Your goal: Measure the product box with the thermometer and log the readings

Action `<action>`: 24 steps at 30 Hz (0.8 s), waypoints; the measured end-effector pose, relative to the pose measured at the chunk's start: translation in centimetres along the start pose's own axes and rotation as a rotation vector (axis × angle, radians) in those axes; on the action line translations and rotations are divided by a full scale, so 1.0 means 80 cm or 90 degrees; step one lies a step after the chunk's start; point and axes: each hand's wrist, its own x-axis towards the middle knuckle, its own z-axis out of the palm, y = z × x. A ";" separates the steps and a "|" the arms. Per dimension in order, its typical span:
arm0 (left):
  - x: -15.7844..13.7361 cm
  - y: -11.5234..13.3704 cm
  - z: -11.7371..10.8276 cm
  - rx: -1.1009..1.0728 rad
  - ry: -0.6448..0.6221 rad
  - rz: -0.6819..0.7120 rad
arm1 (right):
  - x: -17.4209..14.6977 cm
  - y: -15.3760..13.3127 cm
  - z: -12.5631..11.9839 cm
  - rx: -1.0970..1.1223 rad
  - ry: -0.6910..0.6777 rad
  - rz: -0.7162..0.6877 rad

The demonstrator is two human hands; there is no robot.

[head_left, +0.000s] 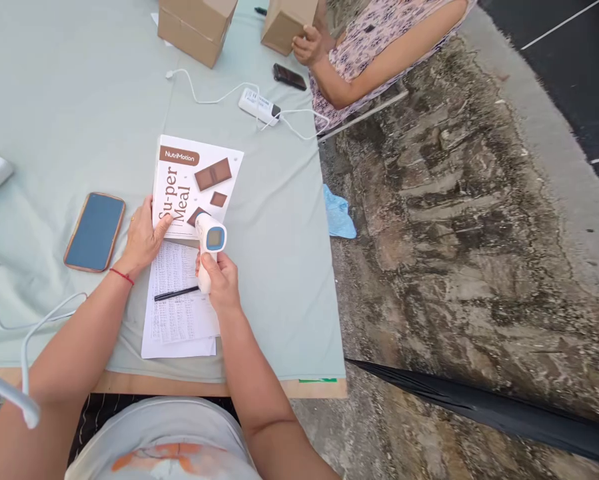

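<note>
My right hand (220,281) grips a white infrared thermometer gun (209,241) with a blue-rimmed screen, its nose aimed at a white "NutriMotion Su-per Meal" pouch (196,181) printed with brown bars. My left hand (142,239) rests flat on the pouch's near left edge, fingers on the lettering. The pouch lies on the top of a printed paper list (176,313). A black pen (175,293) lies across that paper, just left of my right hand.
A phone in a brown case (94,231) lies left of my left hand on the pale green tablecloth (79,100). Two cardboard boxes (195,23), a white power strip (258,107) with cables and a dark phone (289,76) sit at the far side, where another person's hand (306,45) holds a box. Rough ground lies to the right of the table edge.
</note>
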 end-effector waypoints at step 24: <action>-0.001 -0.005 0.001 -0.153 -0.006 0.001 | -0.027 -0.033 0.003 0.010 0.043 -0.048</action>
